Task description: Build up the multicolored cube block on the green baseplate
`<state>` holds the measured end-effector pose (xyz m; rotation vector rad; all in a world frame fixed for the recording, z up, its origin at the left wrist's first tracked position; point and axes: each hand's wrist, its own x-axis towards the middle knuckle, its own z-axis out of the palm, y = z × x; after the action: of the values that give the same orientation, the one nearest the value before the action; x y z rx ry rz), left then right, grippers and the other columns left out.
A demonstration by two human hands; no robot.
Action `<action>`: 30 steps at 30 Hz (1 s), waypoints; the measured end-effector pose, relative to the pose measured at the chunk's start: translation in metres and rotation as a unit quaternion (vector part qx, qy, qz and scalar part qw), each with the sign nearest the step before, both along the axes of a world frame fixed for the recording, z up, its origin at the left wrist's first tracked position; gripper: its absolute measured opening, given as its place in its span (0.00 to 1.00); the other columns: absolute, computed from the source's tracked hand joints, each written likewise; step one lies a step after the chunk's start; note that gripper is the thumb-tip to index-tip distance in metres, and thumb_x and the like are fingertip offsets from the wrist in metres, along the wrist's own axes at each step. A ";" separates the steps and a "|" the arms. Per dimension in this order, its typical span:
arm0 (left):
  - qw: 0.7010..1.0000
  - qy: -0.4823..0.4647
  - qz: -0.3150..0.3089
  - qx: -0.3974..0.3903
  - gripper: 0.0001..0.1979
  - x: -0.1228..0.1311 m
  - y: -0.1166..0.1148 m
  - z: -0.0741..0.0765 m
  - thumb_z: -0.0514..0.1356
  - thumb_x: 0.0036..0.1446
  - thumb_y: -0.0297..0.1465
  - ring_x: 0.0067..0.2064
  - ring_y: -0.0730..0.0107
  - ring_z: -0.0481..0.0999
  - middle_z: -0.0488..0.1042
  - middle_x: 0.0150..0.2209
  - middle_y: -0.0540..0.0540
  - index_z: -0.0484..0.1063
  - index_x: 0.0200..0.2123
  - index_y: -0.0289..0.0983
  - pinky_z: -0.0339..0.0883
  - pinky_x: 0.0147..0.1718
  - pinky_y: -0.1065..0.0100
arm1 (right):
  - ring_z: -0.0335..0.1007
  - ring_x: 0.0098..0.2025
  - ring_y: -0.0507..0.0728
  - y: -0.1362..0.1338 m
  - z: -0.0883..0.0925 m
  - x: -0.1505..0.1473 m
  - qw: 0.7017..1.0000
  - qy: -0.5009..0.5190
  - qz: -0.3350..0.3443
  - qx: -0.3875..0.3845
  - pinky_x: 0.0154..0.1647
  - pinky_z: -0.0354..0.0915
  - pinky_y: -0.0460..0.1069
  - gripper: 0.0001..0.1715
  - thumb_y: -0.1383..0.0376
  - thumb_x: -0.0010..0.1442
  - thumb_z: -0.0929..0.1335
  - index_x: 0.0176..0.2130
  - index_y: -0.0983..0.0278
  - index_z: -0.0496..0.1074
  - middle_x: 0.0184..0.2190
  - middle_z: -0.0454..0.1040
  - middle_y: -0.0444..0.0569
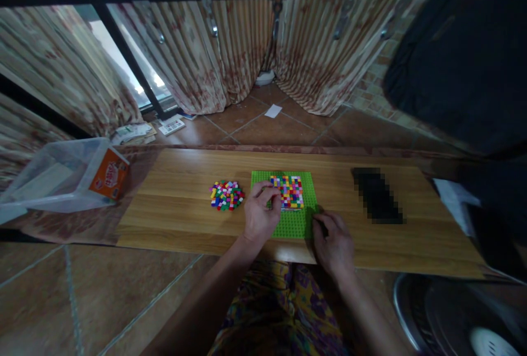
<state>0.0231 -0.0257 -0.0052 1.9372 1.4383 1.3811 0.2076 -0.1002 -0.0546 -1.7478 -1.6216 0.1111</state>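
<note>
A green studded baseplate (294,227) lies on the wooden board, with a patch of many-coloured small toy bricks (293,191) covering its upper middle. My left hand (261,210) is over the plate's left part, thumb and forefinger closed together at the left edge of the patch. Whatever sits between those fingertips is too small to make out. At the plate's right edge my right hand (335,240) rests with curled fingers, thumb and fingertips against the rim. A loose pile of small bricks (226,195) lies to the left of the plate, apart from both hands.
The long wooden board (177,202) carries a dark, pixelated flat object (376,195) at right. A clear plastic bin (61,174) with an orange label stands on the left. Patterned curtains (185,59) hang behind. A round dark metallic object (436,312) is at lower right.
</note>
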 end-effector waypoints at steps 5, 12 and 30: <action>0.999 0.025 -0.001 0.040 0.07 -0.001 0.000 -0.007 0.59 0.59 0.24 0.45 0.69 0.77 0.76 0.42 0.44 0.77 0.34 0.39 0.72 0.46 0.67 | 0.72 0.44 0.60 0.001 0.000 -0.001 1.000 -0.003 -0.004 0.006 0.47 0.70 0.55 0.15 0.60 0.66 0.62 0.40 0.64 0.76 0.42 0.75 0.55; 0.995 0.071 -0.005 0.068 0.07 -0.004 -0.001 -0.010 0.58 0.60 0.24 0.46 0.68 0.77 0.76 0.44 0.43 0.77 0.36 0.38 0.73 0.47 0.65 | 0.72 0.45 0.60 0.000 0.000 -0.001 1.000 -0.002 -0.003 0.009 0.48 0.70 0.56 0.15 0.60 0.66 0.62 0.40 0.63 0.76 0.42 0.75 0.55; 0.970 0.228 0.006 0.088 0.06 -0.005 -0.010 -0.006 0.57 0.62 0.29 0.46 0.62 0.75 0.75 0.48 0.42 0.75 0.38 0.38 0.73 0.45 0.61 | 0.72 0.44 0.61 0.000 -0.003 0.002 1.000 -0.024 -0.015 0.010 0.47 0.70 0.56 0.19 0.57 0.66 0.61 0.39 0.64 0.76 0.42 0.76 0.56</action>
<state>0.0182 -0.0360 -0.0109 2.4873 1.5620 1.1447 0.2093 -0.1000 -0.0579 -1.7715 -1.6249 0.0400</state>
